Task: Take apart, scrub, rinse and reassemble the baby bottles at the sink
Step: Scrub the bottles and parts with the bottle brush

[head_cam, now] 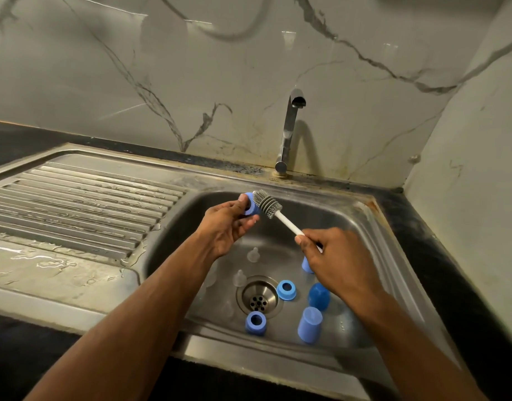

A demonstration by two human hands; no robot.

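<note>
Now scrubbing | my left hand (225, 224) gripped blue collar ring (250, 204) over sink (373, 227) | my right hand (332, 256) clutched bottle brush (270, 204) handle | brush axis ran 4-to-10 o'clock, bristles touching ring's 3 o'clock side

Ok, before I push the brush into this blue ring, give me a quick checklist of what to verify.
1. Left hand grips the blue collar ring: ok.
2. Right hand grips the bottle brush by its white handle: ok.
3. Brush head touching the ring: ok.
4. Work held over the sink: ok.
5. Tap running for the rinse: not ok, no water visible.
6. Drain strainer in place: ok.
</note>
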